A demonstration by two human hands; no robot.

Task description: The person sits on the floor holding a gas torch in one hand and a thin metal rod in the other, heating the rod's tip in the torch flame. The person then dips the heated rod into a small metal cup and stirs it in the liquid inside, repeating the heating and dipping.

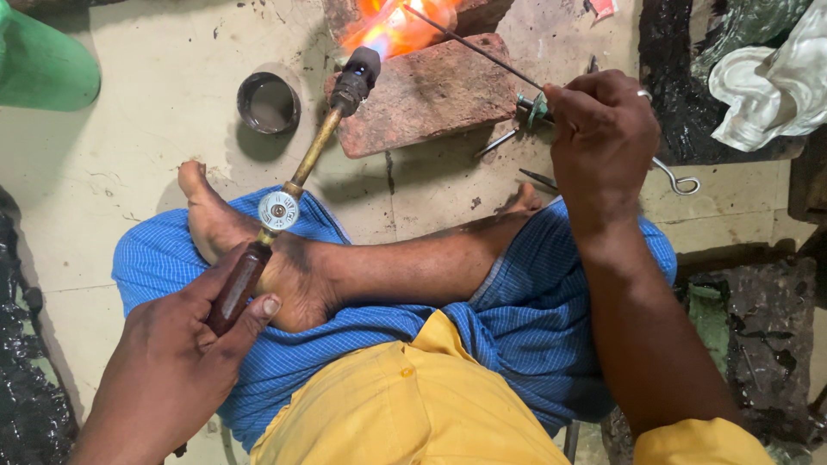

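Observation:
My left hand [177, 362] grips the dark wooden handle of a gas torch [297, 176] with a brass tube and a round valve knob. Its black nozzle points up and away, and an orange flame [398, 30] burns over the bricks at the top. My right hand [600, 138] holds a thin metal rod [469, 45] whose far tip reaches into the flame. I sit cross-legged on the floor in a blue cloth and a yellow shirt, with my bare feet under the torch.
A reddish brick [431, 90] lies below the flame. A small round metal cup [268, 102] stands to its left. Thin metal tools and a hooked wire [680, 181] lie on the pale floor by my right hand. Crumpled white cloth [767, 82] sits at the top right, a green object [43, 65] at the top left.

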